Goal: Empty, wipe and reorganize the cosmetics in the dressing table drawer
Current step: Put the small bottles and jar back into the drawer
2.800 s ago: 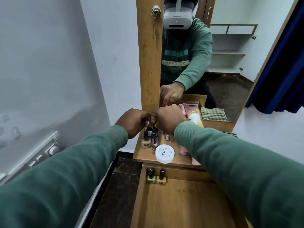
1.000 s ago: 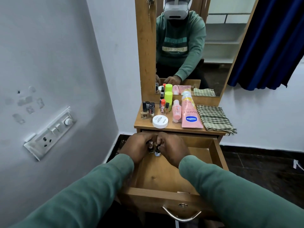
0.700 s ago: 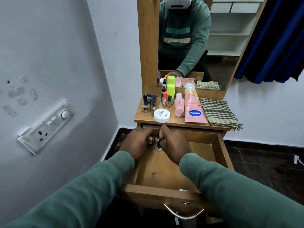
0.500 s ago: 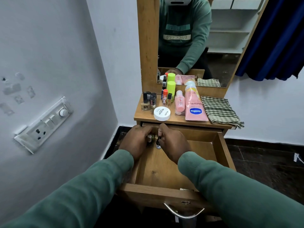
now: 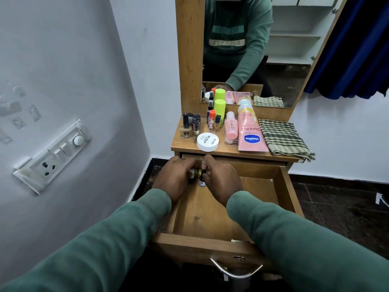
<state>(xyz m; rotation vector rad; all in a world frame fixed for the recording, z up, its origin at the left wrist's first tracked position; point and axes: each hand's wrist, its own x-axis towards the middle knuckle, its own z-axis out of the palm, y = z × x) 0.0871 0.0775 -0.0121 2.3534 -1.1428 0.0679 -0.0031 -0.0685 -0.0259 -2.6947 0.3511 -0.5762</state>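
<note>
Hands: left hand (image 5: 175, 179) and right hand (image 5: 221, 182) each close fingers on small nail polish bottles (image 5: 202, 179), upright, dark caps up, mostly hidden, at the back left of the open wooden drawer (image 5: 210, 242).

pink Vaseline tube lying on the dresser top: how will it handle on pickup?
The pink Vaseline tube lies flat, so rolling seems unlikely. It looks like soft plastic, so it probably dents under the fingers. Its white cap end looks rounder than the flat crimped end, so it may hang unevenly.
</note>
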